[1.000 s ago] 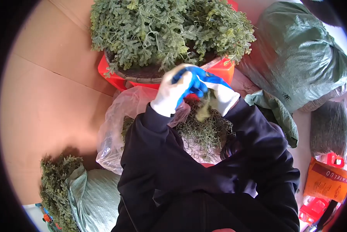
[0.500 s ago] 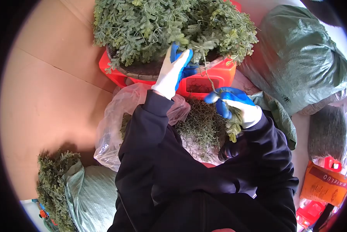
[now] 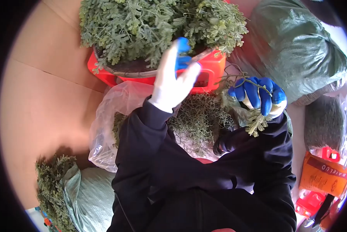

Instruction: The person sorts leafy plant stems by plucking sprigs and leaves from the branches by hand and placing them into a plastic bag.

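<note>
My left hand (image 3: 173, 75), in a white and blue glove, is slightly blurred in front of the dark round tray (image 3: 133, 69). Its thumb and fingers are spread, and I see nothing held in them. A big heap of green leafy sprigs (image 3: 135, 33) fills the tray above it. Over on the right, my right hand (image 3: 260, 92) is closed around a leafy sprig (image 3: 257, 123). Thin bare stems curl out past the blue fingers, and the leaves hang below the palm. Beneath and between my hands lies a pile of thin stems (image 3: 196, 120).
Red plastic stools (image 3: 216, 71) support the tray. A clear plastic bag (image 3: 104, 143) stands left of my left arm. Large green sacks (image 3: 297, 50) fill the right side; another sack (image 3: 90, 193) with greenery lies at lower left. An orange package (image 3: 324, 176) sits at far right.
My right hand has moved right with the sprig and turned so its fingers face up. The left hand has drawn back slightly from the leaves. The view has shifted a little.
</note>
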Demonstrator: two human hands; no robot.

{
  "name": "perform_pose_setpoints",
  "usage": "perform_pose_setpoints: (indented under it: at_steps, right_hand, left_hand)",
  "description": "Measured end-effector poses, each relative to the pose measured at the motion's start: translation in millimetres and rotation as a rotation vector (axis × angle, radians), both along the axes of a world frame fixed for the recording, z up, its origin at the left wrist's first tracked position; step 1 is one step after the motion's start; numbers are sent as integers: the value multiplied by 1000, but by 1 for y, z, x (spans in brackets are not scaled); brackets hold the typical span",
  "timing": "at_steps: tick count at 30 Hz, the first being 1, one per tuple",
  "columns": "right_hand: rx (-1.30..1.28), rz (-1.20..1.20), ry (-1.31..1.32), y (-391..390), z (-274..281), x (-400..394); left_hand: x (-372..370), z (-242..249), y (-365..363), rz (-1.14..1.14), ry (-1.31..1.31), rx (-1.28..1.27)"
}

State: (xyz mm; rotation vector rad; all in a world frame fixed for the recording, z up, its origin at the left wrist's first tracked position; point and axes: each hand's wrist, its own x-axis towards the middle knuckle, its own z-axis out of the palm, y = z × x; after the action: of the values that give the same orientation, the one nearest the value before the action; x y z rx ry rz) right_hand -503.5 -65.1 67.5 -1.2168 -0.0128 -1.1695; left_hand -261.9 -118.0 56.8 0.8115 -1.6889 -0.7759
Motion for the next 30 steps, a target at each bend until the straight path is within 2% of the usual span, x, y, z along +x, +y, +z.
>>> perform_pose_setpoints:
  at_steps: [2,4,5,6,8,9,10,11,14,15,18,19,22,23,24,26,27,28,29,30]
  right_hand:
    - [5,145,-88,-2,5,1]
    - [92,242,-168,-3,-2,-3]
    - [123,254,-226,-3,-5,-2]
    - [154,266,-284,-3,-6,-1]
    - [256,176,-225,0,0,-3]
    - [282,145,-200,1,0,-4]
    - [309,114,-177,2,2,-5]
    - [283,141,-148,1,5,-3]
    - [313,87,133,-1,9,-20]
    - [315,91,192,-4,13,-26]
    - [383,-181,633,-1,19,-36]
    - [431,-133,696,-3,17,-40]
    - [477,-142,654,2,13,-20]
    - [390,-167,603,2,6,-9]
    - [454,-87,561,5,13,0]
    - [399,-79,722,2,-11,3]
    - [424,15,649,2,-19,8]
    - [452,-11,730,6,-19,7]
    - [72,-85,740,1,-37,-2]
    - [-169,-126,757,-6,-40,-5]
  left_hand:
    - [-13,-1,17,-320,-62,33]
    - [-24,8,32,-495,-164,-40]
    - [-34,-5,37,-599,-71,228]
    - [-36,0,40,-592,-60,263]
    - [-36,-2,38,-629,70,475]
    - [-32,4,37,-535,-37,544]
    - [-32,-2,35,-525,101,556]
    - [-30,-4,31,-550,115,579]
    - [-15,5,25,-593,169,719]
    - [-10,4,22,-625,261,743]
    - [3,4,15,-689,485,759]
    - [7,3,12,-675,488,763]
    - [8,3,12,-637,523,777]
    - [7,4,13,-626,540,783]
    - [5,6,14,-663,536,790]
    - [5,12,15,-736,526,803]
    - [6,12,13,-810,673,844]
    - [9,12,11,-755,612,840]
    - [13,13,7,-699,550,835]
    - [15,14,6,-642,490,828]
